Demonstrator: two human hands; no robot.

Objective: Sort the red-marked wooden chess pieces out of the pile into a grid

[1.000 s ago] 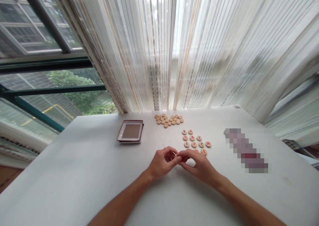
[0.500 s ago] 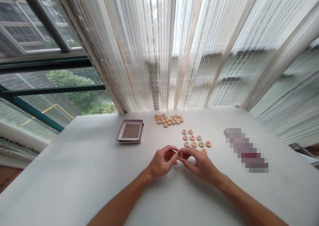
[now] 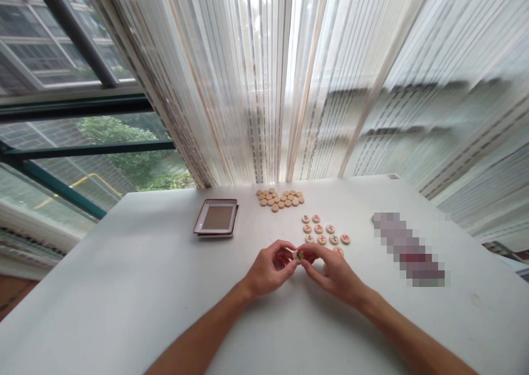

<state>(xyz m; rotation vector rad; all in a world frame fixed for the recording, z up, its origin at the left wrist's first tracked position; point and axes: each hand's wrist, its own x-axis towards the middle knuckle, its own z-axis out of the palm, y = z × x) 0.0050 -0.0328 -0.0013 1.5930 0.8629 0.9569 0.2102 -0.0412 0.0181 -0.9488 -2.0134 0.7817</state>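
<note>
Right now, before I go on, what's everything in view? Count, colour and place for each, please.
held piece: one, pale wood with black character, between both hands
character pieces: ten visible, pale with red or dark characters, beyond the right hand; any behind it are hidden
blank-faced pieces: about twenty, tan, clustered near the far edge
square case: one, reddish-brown rim, white and brown face, table's left
pixelated patch: one, pinkish grey and dark red, table's right; contents unclear
table: one, white, beneath everything
curtain: striped, whitish, behind table
window frame: dark green, left
bushes: green, outside
yellow rail: one, outside
left hand: one, holding the piece's left side
right hand: one, holding its right side
</note>
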